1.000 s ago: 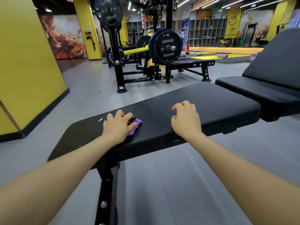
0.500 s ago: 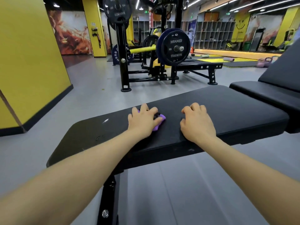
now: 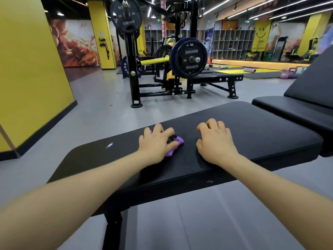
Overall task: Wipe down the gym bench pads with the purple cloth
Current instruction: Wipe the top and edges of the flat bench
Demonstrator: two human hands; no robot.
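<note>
A long black bench pad runs across in front of me. My left hand lies on its middle and grips a bunched purple cloth, pressing it onto the pad; most of the cloth is hidden under the palm. My right hand rests on the pad a short way to the right, its fingers loosely curled and holding nothing. To the right sits a second black bench with a seat pad and a raised back pad.
A white scuff marks the pad left of my hand. The bench's black post drops to the grey floor below. A plate-loaded machine stands beyond, a yellow wall is on the left, and kettlebells are far right.
My left hand has slid the purple cloth rightwards along the pad, closer to my right hand. The right hand has stayed resting on the pad.
</note>
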